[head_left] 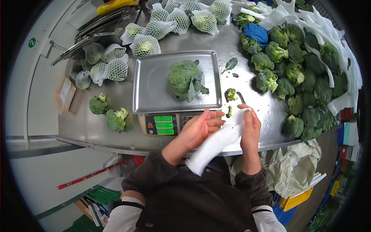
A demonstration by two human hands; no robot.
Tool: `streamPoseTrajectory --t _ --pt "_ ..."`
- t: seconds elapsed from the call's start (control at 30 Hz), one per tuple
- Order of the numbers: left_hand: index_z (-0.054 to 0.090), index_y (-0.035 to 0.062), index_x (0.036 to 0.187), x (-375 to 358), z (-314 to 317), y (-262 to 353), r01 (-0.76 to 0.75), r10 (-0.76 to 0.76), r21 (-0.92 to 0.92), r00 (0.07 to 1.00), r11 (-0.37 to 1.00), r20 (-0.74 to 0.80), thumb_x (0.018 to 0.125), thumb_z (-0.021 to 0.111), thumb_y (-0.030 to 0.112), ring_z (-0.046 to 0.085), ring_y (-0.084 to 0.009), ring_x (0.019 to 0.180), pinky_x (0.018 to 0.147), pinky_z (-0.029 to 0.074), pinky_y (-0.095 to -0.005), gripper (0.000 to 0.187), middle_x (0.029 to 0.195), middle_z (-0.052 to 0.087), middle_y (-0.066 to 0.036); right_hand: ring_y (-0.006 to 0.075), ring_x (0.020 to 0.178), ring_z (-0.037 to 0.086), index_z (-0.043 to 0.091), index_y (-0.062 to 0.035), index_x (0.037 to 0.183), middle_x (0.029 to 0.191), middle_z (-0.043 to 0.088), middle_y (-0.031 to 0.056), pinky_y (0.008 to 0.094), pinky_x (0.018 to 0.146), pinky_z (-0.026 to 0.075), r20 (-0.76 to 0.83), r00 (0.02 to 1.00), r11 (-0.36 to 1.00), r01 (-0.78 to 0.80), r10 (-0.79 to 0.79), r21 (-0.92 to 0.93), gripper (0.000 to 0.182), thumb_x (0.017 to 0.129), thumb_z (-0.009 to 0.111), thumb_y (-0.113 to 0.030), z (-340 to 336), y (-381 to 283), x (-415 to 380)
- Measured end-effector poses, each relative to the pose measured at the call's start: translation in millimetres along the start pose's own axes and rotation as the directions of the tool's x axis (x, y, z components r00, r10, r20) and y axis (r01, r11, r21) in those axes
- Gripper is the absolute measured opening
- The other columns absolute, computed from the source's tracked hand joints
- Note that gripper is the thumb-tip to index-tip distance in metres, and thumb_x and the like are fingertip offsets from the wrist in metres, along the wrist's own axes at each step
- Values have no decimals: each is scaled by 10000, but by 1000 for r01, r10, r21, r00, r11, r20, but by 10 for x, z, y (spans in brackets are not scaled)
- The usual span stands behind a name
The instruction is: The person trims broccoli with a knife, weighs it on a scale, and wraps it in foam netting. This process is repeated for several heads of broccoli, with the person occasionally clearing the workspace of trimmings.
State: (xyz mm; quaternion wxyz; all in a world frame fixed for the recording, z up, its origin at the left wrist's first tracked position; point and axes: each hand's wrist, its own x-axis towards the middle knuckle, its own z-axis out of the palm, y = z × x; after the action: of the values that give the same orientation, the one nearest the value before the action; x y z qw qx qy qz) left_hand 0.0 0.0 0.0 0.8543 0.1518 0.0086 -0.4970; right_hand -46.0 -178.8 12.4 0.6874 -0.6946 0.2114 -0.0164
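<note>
My right hand (251, 129) pinches the upper end of a flat white foam sleeve (218, 145), which hangs slantwise down toward my apron, its lower part blurred. Beside it, my left hand (199, 129) is open, palm turned up, fingers stretched toward the sleeve. Just beyond both hands stands a digital scale (141, 124) with green lit displays and a steel tray (148, 87). One broccoli head (184, 79) with a few leaves rests on that tray. Small broccoli trimmings (230, 94) and a dark curved piece (241, 97) lie near my right fingertips.
Loose broccoli heads (295, 87) pile up on the right, with white sleeves (322, 27) and a blue crumpled item (256, 34). Net-wrapped broccoli (177, 21) sits at the back and left. Two bare heads (116, 119) lie left of the scale. The steel table's edge (96, 145) runs before me.
</note>
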Motion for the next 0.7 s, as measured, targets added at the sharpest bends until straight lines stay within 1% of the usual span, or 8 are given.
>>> streamPoseTrajectory --t 0.1,0.17,0.2,0.3,0.37,0.5,0.63,0.7 --pt "424 24 1271 220 -218 -217 -49 250 554 923 831 -293 976 364 350 562 -189 1029 891 450 -284 444 1150 552 -135 138 964 546 519 41 1202 1055 598 108 265 877 405 110 994 869 -39 -17 494 393 942 396 -226 56 28 44" --pt "401 38 1306 440 -604 -570 -56 89 -379 993 924 71 975 388 310 544 -151 1043 885 441 -252 428 1169 537 -90 130 955 544 509 65 1198 1051 599 109 254 869 406 187 982 964 -31 -20 263 393 944 381 -206 115 -15 11" --pt "370 58 1341 405 -444 -632 -152 168 -397 986 905 5 975 404 246 522 -130 1052 891 432 -244 413 1196 509 -48 128 959 542 508 55 1206 1066 595 115 244 867 403 181 983 980 -32 -5 198 369 943 391 -175 155 -25 -10" --pt "400 29 1304 398 -291 -626 -277 299 141 940 950 -166 981 387 228 524 -139 1086 946 406 -271 379 1222 513 -69 129 879 547 562 -1 1176 950 599 70 234 823 410 73 981 983 180 -182 30 292 913 477 -97 143 232 99" --pt "378 14 1317 411 -148 -654 -288 521 646 829 707 -202 981 389 198 515 -121 1076 929 406 -255 383 1217 506 -66 138 852 548 578 -25 1165 913 591 62 242 799 416 77 961 959 272 -266 -80 289 886 523 -77 129 157 99" --pt "441 -15 1263 243 -114 -548 -281 523 625 818 728 -241 934 469 113 510 -104 1033 903 399 -246 354 1146 548 -64 181 806 555 601 -87 1149 866 581 64 277 740 429 81 888 855 457 -452 -244 355 800 621 -25 204 221 82" --pt "581 -16 969 54 -136 -408 -479 762 631 574 610 -299 824 449 -22 602 -151 843 789 478 -264 197 941 633 -118 282 886 570 581 -67 1112 955 593 117 349 768 441 228 798 706 601 -558 -375 392 738 687 -118 151 65 35" --pt "568 -16 818 -195 -262 -133 -550 789 614 577 566 -211 767 424 -54 592 -140 724 670 489 -254 157 814 629 -120 309 930 565 582 -54 1087 1003 596 133 358 831 435 79 823 741 544 -562 -394 365 742 680 -125 -2 260 152"
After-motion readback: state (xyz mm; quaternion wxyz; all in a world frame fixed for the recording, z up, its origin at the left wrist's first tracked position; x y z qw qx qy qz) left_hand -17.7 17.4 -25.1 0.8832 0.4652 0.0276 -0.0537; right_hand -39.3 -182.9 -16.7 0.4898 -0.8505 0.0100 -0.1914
